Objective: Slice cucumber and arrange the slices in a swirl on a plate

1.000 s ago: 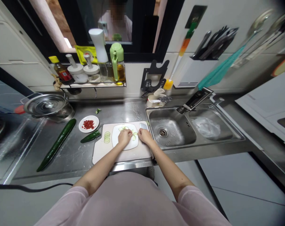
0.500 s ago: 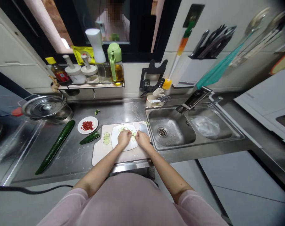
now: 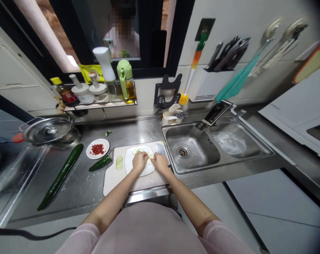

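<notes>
One cutting board (image 3: 113,181), one square plate (image 3: 129,158) on it, part-covered by the left hand (image 3: 139,161); one knife (image 3: 160,149) at board right, part-hidden by the right hand (image 3: 160,162). Two hands, fingers curled close together at the cucumber slices (image 3: 150,158) on the plate, can't tell if either pinches one. Plate slices uncountable, roughly four overlapping in the board-left row (image 3: 119,163).
</notes>
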`<state>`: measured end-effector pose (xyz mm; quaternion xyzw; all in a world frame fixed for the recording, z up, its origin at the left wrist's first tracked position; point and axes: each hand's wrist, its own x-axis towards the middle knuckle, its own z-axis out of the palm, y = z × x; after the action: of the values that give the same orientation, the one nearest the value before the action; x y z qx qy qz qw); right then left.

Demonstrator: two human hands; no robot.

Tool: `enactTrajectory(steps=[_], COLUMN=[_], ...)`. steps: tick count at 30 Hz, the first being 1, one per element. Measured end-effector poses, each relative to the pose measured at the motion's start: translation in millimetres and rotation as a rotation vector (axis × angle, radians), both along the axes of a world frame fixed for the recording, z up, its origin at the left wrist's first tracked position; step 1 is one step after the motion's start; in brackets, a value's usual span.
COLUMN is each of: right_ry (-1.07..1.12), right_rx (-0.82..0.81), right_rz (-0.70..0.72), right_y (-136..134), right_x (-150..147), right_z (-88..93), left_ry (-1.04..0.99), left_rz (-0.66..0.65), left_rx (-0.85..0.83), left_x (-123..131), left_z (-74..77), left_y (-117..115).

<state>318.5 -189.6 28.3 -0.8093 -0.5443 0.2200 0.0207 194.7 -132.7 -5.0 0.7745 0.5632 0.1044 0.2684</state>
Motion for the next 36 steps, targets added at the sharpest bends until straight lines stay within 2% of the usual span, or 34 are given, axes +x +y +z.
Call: enactTrajectory(steps=[9, 13, 16, 21, 24, 27, 30, 33, 36], right_ry=[0.021, 0.058, 0.095, 0.218, 0.267, 0.297, 0.305, 0.318, 0.336], right_rx=[0.035, 0.109, 0.194, 0.344, 0.41, 0.435, 0.438, 0.453, 0.491], right_rz=[-0.025, -0.073, -0.154, -0.272, -0.327, -0.331, -0.326, -0.308, -0.279], right_y=[-1.8, -6.1, -14.8, -42.3, -60.1, -71.3, -73.0, -69.0, -65.3], right_x=[-0.3, 5.4, 15.8, 35.5, 41.4, 41.3, 37.6, 33.1, 29.6], right_z=[-3.2, -4.7, -6.8, -15.0, -19.2, -20.5, -19.6, -18.4, -18.3], left_ry=[-0.052, -0.203, -0.405, -0.714, -0.811, -0.832, -0.837, -0.846, -0.828], left_rz=[0.013, 0.069, 0.197, 0.519, 0.602, 0.648, 0.664, 0.643, 0.643], left_rx=[-0.004, -0.022, -0.022, 0.077, 0.099, 0.064, 0.039, 0.03, 0.032], left_x=[-0.1, -4.1, -18.9, -65.2, -88.3, -96.5, -94.2, -93.7, -103.7], left_z=[1.4, 5.8, 10.7, 14.0, 10.2, 4.7, 0.6, -2.6, -7.7], left_y=[-1.1, -0.7, -3.7, -21.1, -37.3, -52.6, -61.9, -63.8, -60.4])
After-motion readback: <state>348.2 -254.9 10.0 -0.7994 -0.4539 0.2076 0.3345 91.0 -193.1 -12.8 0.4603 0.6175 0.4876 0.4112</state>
